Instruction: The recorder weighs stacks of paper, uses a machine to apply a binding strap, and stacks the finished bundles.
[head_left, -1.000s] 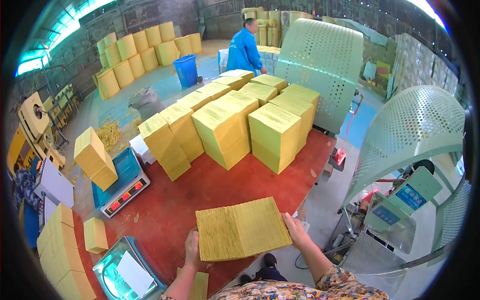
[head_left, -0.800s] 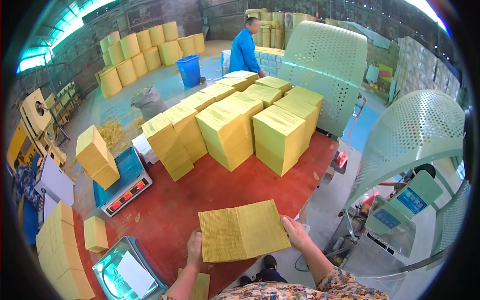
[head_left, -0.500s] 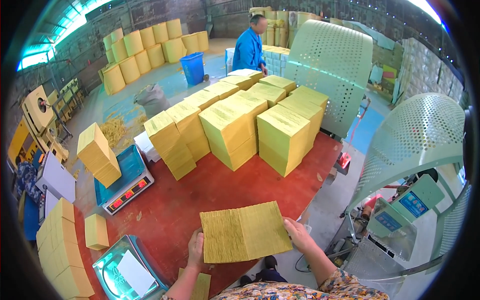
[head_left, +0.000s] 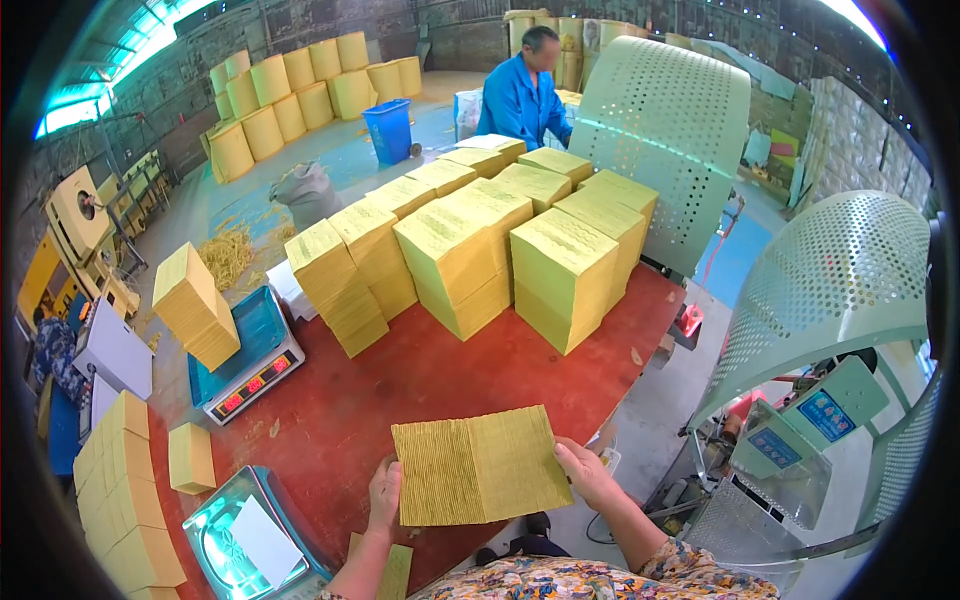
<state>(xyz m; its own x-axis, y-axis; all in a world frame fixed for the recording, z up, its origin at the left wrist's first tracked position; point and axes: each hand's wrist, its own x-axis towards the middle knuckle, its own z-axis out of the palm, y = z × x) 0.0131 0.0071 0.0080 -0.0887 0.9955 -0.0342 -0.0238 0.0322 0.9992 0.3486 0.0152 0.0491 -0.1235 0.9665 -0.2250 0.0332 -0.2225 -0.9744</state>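
Note:
Between my two hands is a thick stack of yellow paper (head_left: 520, 465), held above the near edge of the red table with its ridged side and one smooth face showing. My left hand (head_left: 385, 490) grips its left end, partly hidden behind it. At the other end, the thumb of my right hand (head_left: 585, 470) presses on the face, and the fingers go behind. Tall blocks of yellow paper (head_left: 565, 285) stand in rows beyond it. Below my left forearm lies a flat yellow piece (head_left: 397, 572).
A digital scale (head_left: 255, 365) bears a leaning paper stack (head_left: 197, 305). Nearer is a second scale (head_left: 215, 530) with a white sheet. Yellow blocks (head_left: 125, 500) line the left edge. Perforated green machine guards (head_left: 820, 290) stand at right. A person in blue (head_left: 515, 100) works at the back.
The paper stack and both my hands have shifted slightly left, still gripping. The person in blue has moved a little right and leans lower, with an arm out toward the machine.

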